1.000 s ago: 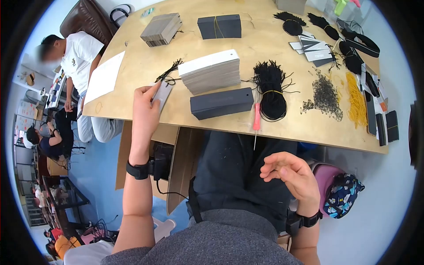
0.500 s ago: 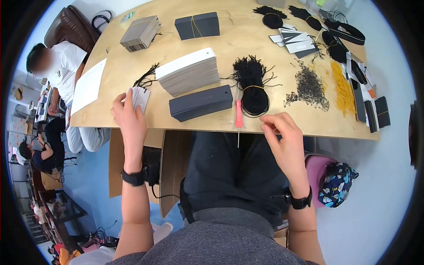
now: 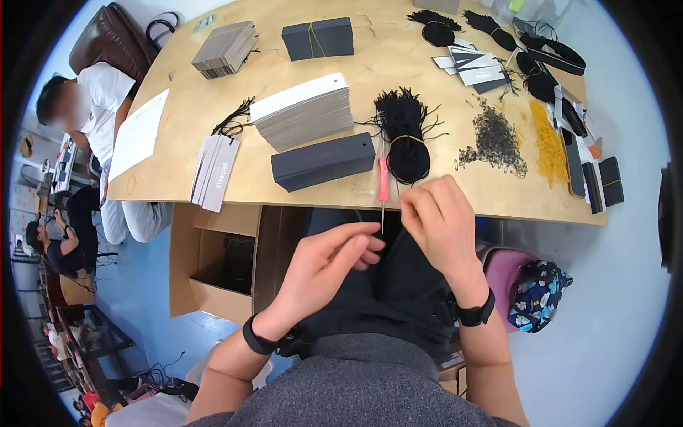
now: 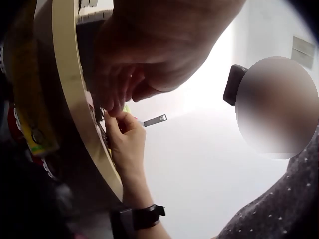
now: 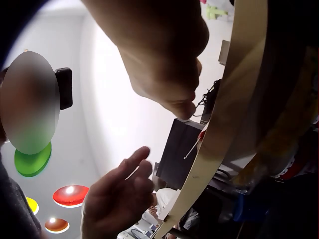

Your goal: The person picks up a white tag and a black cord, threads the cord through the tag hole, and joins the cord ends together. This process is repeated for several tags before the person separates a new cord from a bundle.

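Note:
The left hand (image 3: 324, 267) is in front of the table edge with its fingers loosely extended, holding nothing visible. Beside the bundle of black cords (image 3: 405, 142), the right hand (image 3: 442, 224) has its thumb and fingertips drawn together; whether a cord is between them is unclear. A pink-handled tool (image 3: 383, 181) lies between the hands, its thin shaft past the edge. In the right wrist view the right hand (image 5: 162, 64) is close to dark cords (image 5: 208, 99), above the left hand (image 5: 117, 201). Grey tags (image 3: 215, 171) with black cords lie at the left edge.
A stack of white tags (image 3: 302, 114) stands behind dark tags (image 3: 324, 162). Black pins (image 3: 494, 142) and yellow bands (image 3: 548, 146) lie to the right. Further back are banded dark tags (image 3: 318, 39). A cardboard box (image 3: 213, 299) is below the table; a person sits at the left.
The left hand has left the grey tags and moved right, towards the right hand. The right hand has risen to the table edge, its fingers now drawn together. The view has shifted right.

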The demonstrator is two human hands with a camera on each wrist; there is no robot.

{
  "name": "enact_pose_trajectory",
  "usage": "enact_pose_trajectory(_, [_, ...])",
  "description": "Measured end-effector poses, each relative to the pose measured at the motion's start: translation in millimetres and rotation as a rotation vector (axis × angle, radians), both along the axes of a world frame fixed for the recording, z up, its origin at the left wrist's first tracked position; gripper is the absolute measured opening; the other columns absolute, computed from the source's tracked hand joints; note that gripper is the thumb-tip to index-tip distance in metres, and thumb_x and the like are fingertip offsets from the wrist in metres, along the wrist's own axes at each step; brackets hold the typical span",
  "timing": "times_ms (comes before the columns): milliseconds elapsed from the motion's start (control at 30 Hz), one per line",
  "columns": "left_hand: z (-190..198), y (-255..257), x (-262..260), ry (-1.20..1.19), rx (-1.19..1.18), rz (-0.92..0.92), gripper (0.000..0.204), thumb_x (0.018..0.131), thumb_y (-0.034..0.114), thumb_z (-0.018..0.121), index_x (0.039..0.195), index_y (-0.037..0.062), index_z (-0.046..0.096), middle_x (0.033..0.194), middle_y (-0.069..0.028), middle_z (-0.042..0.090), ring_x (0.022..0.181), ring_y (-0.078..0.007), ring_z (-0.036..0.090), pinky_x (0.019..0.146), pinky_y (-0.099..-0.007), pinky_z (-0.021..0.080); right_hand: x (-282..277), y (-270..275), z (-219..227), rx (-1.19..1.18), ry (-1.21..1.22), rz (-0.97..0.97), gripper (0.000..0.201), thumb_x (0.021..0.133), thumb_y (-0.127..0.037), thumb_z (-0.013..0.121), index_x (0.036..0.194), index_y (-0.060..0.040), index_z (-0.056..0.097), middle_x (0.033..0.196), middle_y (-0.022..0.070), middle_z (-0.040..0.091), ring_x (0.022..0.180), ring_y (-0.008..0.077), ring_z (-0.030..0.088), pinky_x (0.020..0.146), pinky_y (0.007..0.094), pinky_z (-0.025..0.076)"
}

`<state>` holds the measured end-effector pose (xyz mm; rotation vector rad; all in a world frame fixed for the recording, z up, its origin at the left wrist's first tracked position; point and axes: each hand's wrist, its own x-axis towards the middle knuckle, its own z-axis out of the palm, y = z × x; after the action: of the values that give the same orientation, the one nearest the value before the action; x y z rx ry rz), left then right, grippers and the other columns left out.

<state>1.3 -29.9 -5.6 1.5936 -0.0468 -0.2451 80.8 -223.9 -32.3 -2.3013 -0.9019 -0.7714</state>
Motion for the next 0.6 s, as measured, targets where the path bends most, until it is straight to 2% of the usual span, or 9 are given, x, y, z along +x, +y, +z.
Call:
enact_pose_trajectory(33, [0.3,-4.0,4.9,0.197,-0.191,-0.018,0.033,0.103,0.016,0.048,0.127,-0.0051,0.059,0.107,-0.0147,0.068,0.095,-0.0211,0.068,0.084,-0.0327,0.054,-5.5,-0.9,3.0,-0.003,0.0,-0.001,0.016,0.068,-0.003,0.071,0.08,-0.0054,0.061,0.078,0.0062,0.051,0.069,0.0245,0.053,0.06,0.0354,0.045])
enact_pose_trajectory(67, [-1.6,-6.3,9.8,0.196,-0.193,-0.022,0.033,0.103,0.016,0.048,0.127,-0.0051,0.059,0.107,-0.0147,0.068,0.095,-0.0211,0.068,0.084,-0.0327,0.054,-11.5,-2.0,6.2,-0.013,-0.029,0.062,0.017,0.067,-0.004,0.071,0.08,-0.0054,0.06,0.077,0.0057,0.05,0.068,0.0238,0.052,0.058,0.0347,0.044])
enact_pose_trajectory(133, [-11.6,-9.4,18.8,0.387,-0.487,-0.098,0.044,0.106,0.027,0.043,0.128,-0.009,0.055,0.11,-0.0166,0.068,0.1,-0.0216,0.067,0.088,-0.0347,0.053,-25.8,-2.0,11.2,-0.022,-0.058,0.125,0.017,0.066,-0.004,0.071,0.079,-0.0053,0.06,0.076,0.0051,0.049,0.066,0.0231,0.051,0.057,0.034,0.043])
enact_pose_trajectory(167, [-17.5,-12.5,22.1,0.44,-0.54,-0.07,0.042,0.105,0.025,0.046,0.128,-0.0091,0.056,0.111,-0.0166,0.067,0.102,-0.0221,0.066,0.09,-0.035,0.052,-34.4,-0.6,13.1,-0.025,-0.056,0.161,0.017,0.066,-0.005,0.071,0.079,-0.0051,0.061,0.075,0.0049,0.048,0.066,0.0222,0.051,0.056,0.0334,0.042])
enact_pose_trajectory(267, [-18.7,-15.0,29.7,0.508,-0.548,-0.085,0.042,0.105,0.025,0.046,0.128,-0.0082,0.056,0.112,-0.0166,0.067,0.101,-0.0221,0.065,0.091,-0.0349,0.051,-52.8,4.7,14.0,0.021,-0.071,0.276,0.018,0.065,-0.01,0.069,0.081,-0.0042,0.062,0.075,0.0038,0.047,0.067,0.0186,0.051,0.055,0.0308,0.04])
enact_pose_trajectory(433, [-21.3,-14.1,31.8,0.544,-0.55,-0.038,0.036,0.103,0.023,0.052,0.126,-0.0048,0.058,0.1,-0.0106,0.068,0.085,-0.0148,0.064,0.077,-0.0273,0.053,-80.9,6.6,4.8,-0.056,0.068,0.43,0.017,0.066,-0.011,0.064,0.081,-0.0037,0.061,0.073,0.0031,0.042,0.068,0.018,0.049,0.058,0.0292,0.04])
enact_pose_trajectory(500, [-22.2,-13.9,31.6,0.555,-0.518,0.002,0.03,0.102,0.018,0.054,0.12,-0.0039,0.063,0.091,-0.0061,0.066,0.073,-0.0097,0.056,0.067,-0.0228,0.048,-85.8,11.1,2.9,-0.052,0.077,0.455,0.017,0.066,-0.011,0.064,0.081,-0.0037,0.061,0.072,0.0032,0.041,0.068,0.0178,0.049,0.058,0.0288,0.039])
enact_pose_trajectory(533, [-22.9,-13.6,31.1,0.558,-0.516,-0.001,0.03,0.102,0.018,0.054,0.12,-0.0039,0.063,0.091,-0.0061,0.066,0.073,-0.0097,0.056,0.067,-0.0228,0.048,-87.2,12.2,2.0,-0.049,0.087,0.479,0.017,0.066,-0.011,0.063,0.081,-0.0037,0.06,0.072,0.0032,0.04,0.068,0.0176,0.048,0.058,0.0285,0.039])
enact_pose_trajectory(600, [-24.3,-12.2,29.0,0.54,-0.521,0.004,0.026,0.101,0.016,0.055,0.114,-0.0035,0.066,0.084,-0.0026,0.063,0.067,-0.0065,0.046,0.061,-0.0202,0.04,-85.1,10.4,1.6,-0.05,0.126,0.494,0.017,0.068,-0.011,0.068,0.083,-0.0051,0.061,0.074,0.0036,0.045,0.067,0.0189,0.05,0.057,0.0294,0.041])
